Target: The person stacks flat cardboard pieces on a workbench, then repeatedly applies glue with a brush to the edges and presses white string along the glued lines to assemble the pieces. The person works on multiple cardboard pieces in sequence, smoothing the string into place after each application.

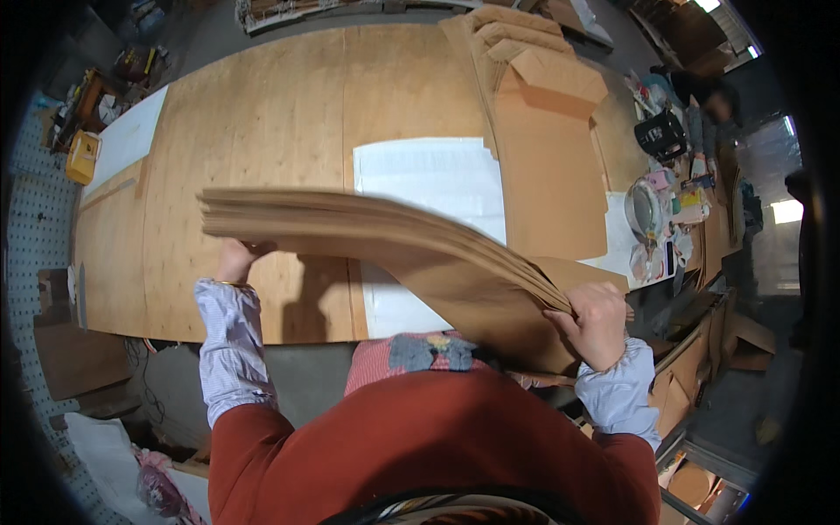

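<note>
— Plywood surface (245, 131) fills the room ahead of us, edges bent by the lens, corners of the view black. What do we log as hidden?

— Chiefly the left hand (240, 258): it holds up the left end of the brown cardboard stack (385, 223) at its lower edge, and we lose most of its fingers behind the sheets. We see the right hand (599, 320) better, closed around the right end, thumb showing.

— Sheet count?

— Not readable; the edges blur together at the left end. Nor can we tell whether the underside touches the surface. We note the stack above its near part, covering some of a white sheet (429, 175).

— Orientation?

— Long axis left to right across our body, bowed. Left end points left, farther from us; right end slopes toward us, to the near edge.

— Background?

— Flat cardboard pile (551, 192) at right, lengthwise away from us. Beyond it, clutter; we clearly make out a black container (661, 134).
</note>
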Available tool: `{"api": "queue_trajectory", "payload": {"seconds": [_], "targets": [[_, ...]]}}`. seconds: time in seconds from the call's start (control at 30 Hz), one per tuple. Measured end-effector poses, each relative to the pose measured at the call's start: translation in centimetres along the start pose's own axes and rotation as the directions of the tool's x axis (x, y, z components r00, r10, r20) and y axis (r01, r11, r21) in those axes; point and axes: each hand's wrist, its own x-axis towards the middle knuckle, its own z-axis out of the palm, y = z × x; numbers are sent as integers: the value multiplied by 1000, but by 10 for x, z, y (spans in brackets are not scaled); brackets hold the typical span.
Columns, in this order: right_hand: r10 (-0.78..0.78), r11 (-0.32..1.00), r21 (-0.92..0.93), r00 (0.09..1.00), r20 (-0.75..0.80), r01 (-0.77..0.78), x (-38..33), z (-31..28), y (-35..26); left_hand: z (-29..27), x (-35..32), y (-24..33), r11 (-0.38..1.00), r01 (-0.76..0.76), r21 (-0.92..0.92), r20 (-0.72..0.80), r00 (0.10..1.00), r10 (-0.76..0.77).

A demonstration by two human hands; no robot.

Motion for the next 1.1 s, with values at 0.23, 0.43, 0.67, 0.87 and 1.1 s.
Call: {"api": "queue_trajectory", "payload": {"seconds": [0.23, 0.43, 0.67, 0.87, 1.1], "targets": [[38, 999, 8, 986, -165, -37, -16, 36, -7, -14, 6, -60, 993, 4, 116, 204, 979, -27], [5, 998, 56, 1000, -31, -3, -22, 32, 5, -22, -1, -68, 998, -4, -55, 192, 981, 15], [46, 996, 78, 997, -61, -41, -23, 5, 51, -5, 6, -93, 995, -28, -93, 60, 998, 33], [27, 998, -61, 995, 96, -21, -9, -103, 102, 74, -54, -87, 996, -90, 9, -78, 993, 90], [42, 777, -488, 740, 672, 398, 207, -144, 158, 372, -99, -128, 472, 483, -738, 367, 873, -320]]}}
